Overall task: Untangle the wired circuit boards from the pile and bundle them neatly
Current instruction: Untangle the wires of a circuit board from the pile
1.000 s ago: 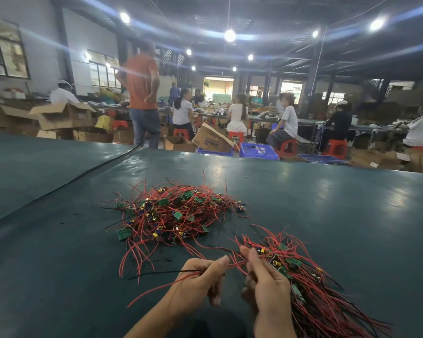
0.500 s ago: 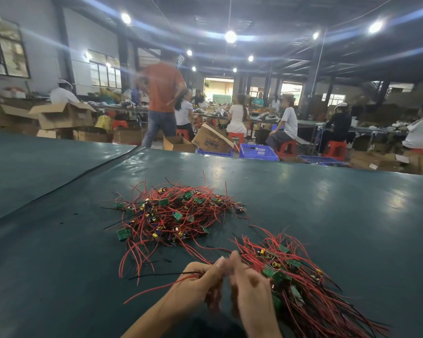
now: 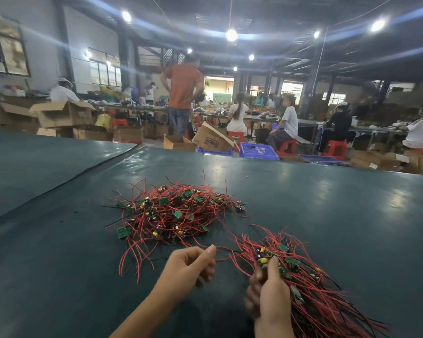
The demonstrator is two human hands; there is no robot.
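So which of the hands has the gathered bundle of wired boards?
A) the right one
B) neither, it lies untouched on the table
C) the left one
A: the right hand grips the bundle of wired boards, while the left hand only pinches a loose red wire.

Both bare forearms are being held forward, side by side. On the left hand [image 3: 188, 267], fingers [image 3: 200, 276] are being curled and a red wire [image 3: 224, 259] is being pinched at the thumb. A bundle of wired circuit boards [image 3: 310, 296] is being gripped by the right hand [image 3: 271, 289], thumb raised.
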